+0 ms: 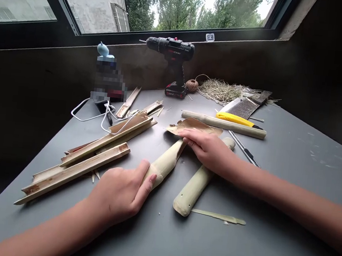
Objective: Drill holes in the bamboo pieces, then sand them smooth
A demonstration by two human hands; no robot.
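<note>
Left grip [123, 189] on bamboo [165, 162], pale, cut-away

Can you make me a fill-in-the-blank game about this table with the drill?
The hand nearer the split bamboo is the ____ one.
In the picture, the ball of twine sits just to the ____ of the drill.
The knife handle is coloured ____.

Missing words: left; right; yellow.

Drill [177, 63] behind bamboo tube [193, 187], twine ball [191, 86] beside drill
</note>
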